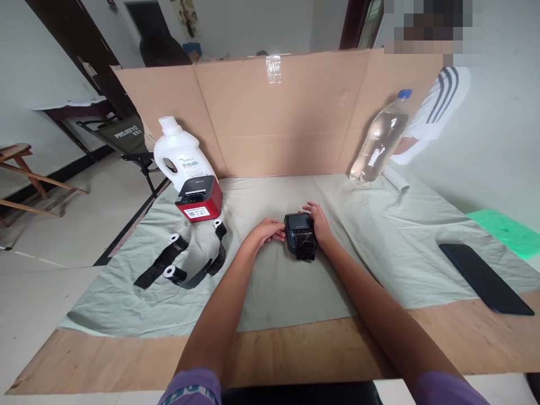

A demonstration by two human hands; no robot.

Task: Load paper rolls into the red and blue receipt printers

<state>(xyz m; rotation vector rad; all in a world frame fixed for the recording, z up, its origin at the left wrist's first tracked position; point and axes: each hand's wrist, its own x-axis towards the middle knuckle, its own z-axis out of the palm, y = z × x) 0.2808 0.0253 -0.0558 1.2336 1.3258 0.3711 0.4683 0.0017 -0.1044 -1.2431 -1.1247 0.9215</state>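
Note:
A small black portable printer (298, 222) rests on the cloth in front of me. A dark, shiny strip (305, 246) lies over its front and hangs down toward me. From the left, the fingertips of my left hand (270, 229), slightly curled, press on the printer's side. My right hand (319, 223) cups the opposite side, with its fingers reaching round the back corner. The contact on the far side is partly hidden. Left of my hands lie black rolls with white cores, among them one roll (175, 274) with a loose strip trailing from it.
A red and black printer (201, 198) stands before a white detergent jug (182, 152). A clear bottle (382, 138) stands back right by a white tube (395, 178). A phone (485, 277) lies right. A cardboard panel (274, 124) closes the back; a person's sleeve (442, 107) shows beyond.

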